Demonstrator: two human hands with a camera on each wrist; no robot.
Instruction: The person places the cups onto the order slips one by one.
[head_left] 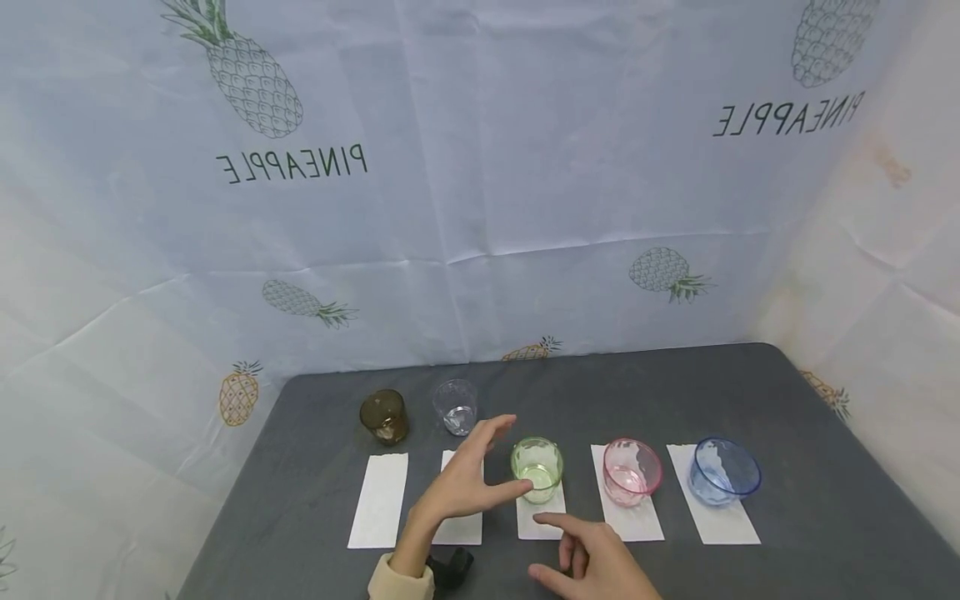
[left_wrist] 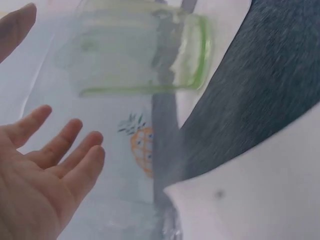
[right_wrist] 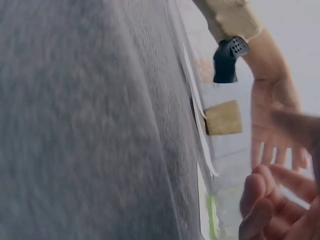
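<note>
A green-rimmed clear glass [head_left: 537,471] stands upright on a white paper strip [head_left: 540,525] in the middle of the row. Just left of it my left hand [head_left: 468,479] is held with fingers and thumb spread apart. In the left wrist view that hand [left_wrist: 45,170] holds nothing, and a gap separates its fingers from the green glass [left_wrist: 135,55]. My right hand [head_left: 596,558] hovers nearer the front, index finger extended and the other fingers loosely bent. Nothing lies in its grasp. The right wrist view shows both hands, with the brown glass [right_wrist: 223,118] beyond.
To the right, a pink glass [head_left: 632,473] and a blue glass [head_left: 722,473] stand on paper strips. A brown glass [head_left: 385,417] and a colourless glass [head_left: 456,408] stand behind two other strips on the left. A pineapple-print cloth [head_left: 480,200] hangs behind the dark table [head_left: 285,500].
</note>
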